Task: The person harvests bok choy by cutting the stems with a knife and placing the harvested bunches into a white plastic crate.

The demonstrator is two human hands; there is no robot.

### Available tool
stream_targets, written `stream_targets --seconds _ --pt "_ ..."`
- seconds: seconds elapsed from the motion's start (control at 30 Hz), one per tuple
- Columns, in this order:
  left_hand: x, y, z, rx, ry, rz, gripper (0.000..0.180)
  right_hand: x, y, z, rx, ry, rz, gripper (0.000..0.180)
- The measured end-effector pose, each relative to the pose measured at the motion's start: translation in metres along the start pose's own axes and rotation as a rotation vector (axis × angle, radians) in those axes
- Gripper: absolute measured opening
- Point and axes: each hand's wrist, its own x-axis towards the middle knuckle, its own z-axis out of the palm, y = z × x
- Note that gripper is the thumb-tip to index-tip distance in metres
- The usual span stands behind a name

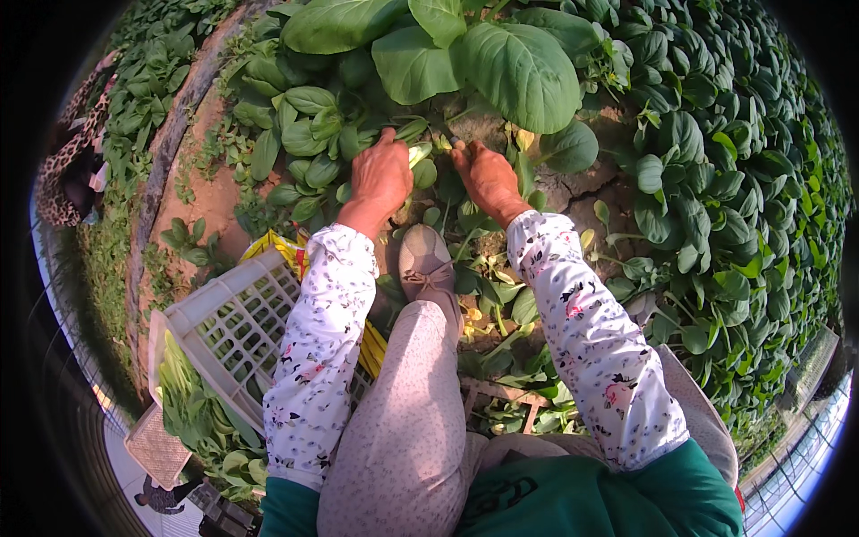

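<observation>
My left hand (382,179) is closed around a bunch of leafy greens resembling bok choy, low over the soil. A pale stalk (418,155) shows beside its fingers, and the fingertips are partly hidden by the back of the hand. A short gap to the right, my right hand (490,182) is closed near the base of a plant. Whatever its fingers grip is too small to make out. Just beyond both hands stands a large bok choy (522,76) with broad, glossy leaves. Fallen yellow leaves (497,268) and cut greens lie on the ground below the right hand.
A white plastic crate (234,309) with greens inside stands beside my left forearm, a yellow bag (284,249) behind it. My shoe (424,259) is planted between my arms. Dense leafy rows (716,188) fill the right. A person in leopard print (67,183) is at far left.
</observation>
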Motion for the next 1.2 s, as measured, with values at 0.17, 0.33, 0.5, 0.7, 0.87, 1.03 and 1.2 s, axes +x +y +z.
stream_targets --seconds 0.17,0.33,0.5,0.7,0.87,1.03,1.2 --pt "-0.026 -0.004 0.003 -0.206 0.159 0.056 0.03 -0.02 0.022 -0.02 -0.188 -0.116 -0.093 0.044" --pt "-0.059 0.017 -0.004 -0.508 0.274 0.197 0.038 -0.054 0.019 -0.032 1.02 -0.147 0.219 0.034" --pt "-0.075 0.026 0.005 -0.546 0.126 0.166 0.041 -0.053 0.019 -0.018 1.253 -0.244 0.274 0.026" --pt "-0.079 0.055 -0.004 -0.337 0.189 0.46 0.067 -0.076 0.037 -0.018 1.248 -0.204 0.341 0.019" --pt "-0.069 0.058 0.01 -0.168 0.203 0.578 0.07 -0.087 0.037 -0.018 1.317 -0.228 0.329 0.019" --pt "-0.069 0.065 0.015 -0.146 0.044 0.434 0.044 -0.074 0.044 -0.009 1.074 0.008 0.215 0.021" --pt "-0.057 0.065 -0.013 -0.08 0.014 0.285 0.04 -0.048 0.057 0.006 0.366 0.268 -0.006 0.025"
